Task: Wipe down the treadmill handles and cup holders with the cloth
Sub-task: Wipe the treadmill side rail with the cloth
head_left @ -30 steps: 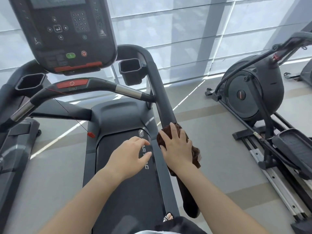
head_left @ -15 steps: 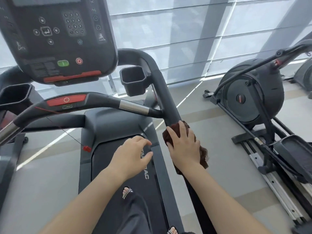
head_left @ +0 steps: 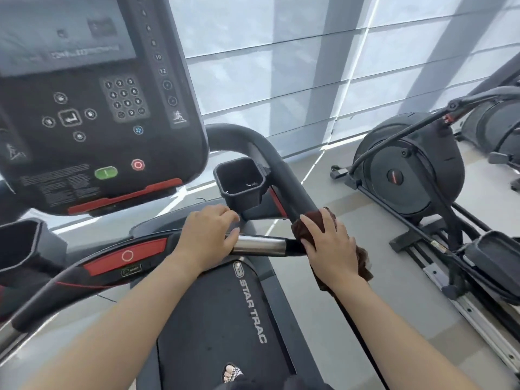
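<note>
Head view cuts off much: the console (head_left: 92, 102) at upper left loses its top and left edge, its screen shows only a blurred line of text, and the fine print on the label beside the green button (head_left: 106, 173) is too small to read. The left cup holder (head_left: 19, 249) is cropped at the left edge of the frame, and a sandalled foot (head_left: 232, 372) barely shows at the bottom. The right hand (head_left: 330, 246) is closed around the brown cloth (head_left: 363, 260), pressing it onto the right side handle (head_left: 292, 190) right of centre, where the front crossbar (head_left: 259, 244) meets it; the hand hides most of the cloth, only its edges showing above the fingers and below the wrist. The left hand (head_left: 206, 237) rests on the crossbar with fingers curled over it, holding nothing else, just left of the bar's silver section. "STAR TRAC" reads along the belt deck (head_left: 225, 319) at lower centre, and keypad digits are legible on the console. The right cup holder (head_left: 240, 182) sits above the hands, beside the side handle. An elliptical machine (head_left: 413, 175) fills the right of the frame on the grey floor, in front of pale window blinds (head_left: 281, 66).
</note>
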`<state>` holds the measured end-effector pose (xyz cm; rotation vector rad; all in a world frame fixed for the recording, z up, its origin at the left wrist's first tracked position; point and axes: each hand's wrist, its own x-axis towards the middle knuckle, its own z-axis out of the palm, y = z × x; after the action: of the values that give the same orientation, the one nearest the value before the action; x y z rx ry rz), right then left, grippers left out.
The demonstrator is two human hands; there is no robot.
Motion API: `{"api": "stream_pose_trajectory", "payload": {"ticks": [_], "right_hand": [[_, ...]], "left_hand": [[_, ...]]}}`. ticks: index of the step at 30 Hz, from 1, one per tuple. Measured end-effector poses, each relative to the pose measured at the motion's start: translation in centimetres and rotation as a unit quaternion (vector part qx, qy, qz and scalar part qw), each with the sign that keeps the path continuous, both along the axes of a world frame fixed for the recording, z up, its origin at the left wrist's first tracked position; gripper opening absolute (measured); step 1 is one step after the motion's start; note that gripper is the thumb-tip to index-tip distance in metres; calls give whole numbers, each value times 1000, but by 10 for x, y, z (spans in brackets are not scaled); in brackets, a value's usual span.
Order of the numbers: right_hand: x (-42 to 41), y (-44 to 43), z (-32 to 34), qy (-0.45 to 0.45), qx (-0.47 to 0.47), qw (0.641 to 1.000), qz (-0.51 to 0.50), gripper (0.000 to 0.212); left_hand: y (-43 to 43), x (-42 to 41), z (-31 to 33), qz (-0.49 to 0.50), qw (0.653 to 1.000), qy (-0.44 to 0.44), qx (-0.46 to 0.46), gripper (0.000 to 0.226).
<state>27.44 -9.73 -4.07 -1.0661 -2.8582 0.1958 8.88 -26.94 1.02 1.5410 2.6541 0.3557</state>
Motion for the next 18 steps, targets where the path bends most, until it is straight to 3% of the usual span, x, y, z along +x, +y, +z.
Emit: {"api": "stream_pose_trajectory", "payload": {"ticks": [3, 8, 13, 18], "right_hand": [[2, -2, -1, 0, 4, 1000, -10, 47], [-20, 0, 1, -6, 17, 1000, -20, 47], [-73, 10, 2, -41, 45, 998, -1, 48], [-86, 20, 4, -12, 21, 1000, 7, 46]], "left_hand": [[-7, -24, -12, 24, 998, 13, -58, 31], [-11, -23, -22, -11, 998, 59, -37, 36], [-13, -24, -22, -10, 998, 52, -27, 41], [-14, -25, -25, 2, 999, 43, -31, 44]]}}
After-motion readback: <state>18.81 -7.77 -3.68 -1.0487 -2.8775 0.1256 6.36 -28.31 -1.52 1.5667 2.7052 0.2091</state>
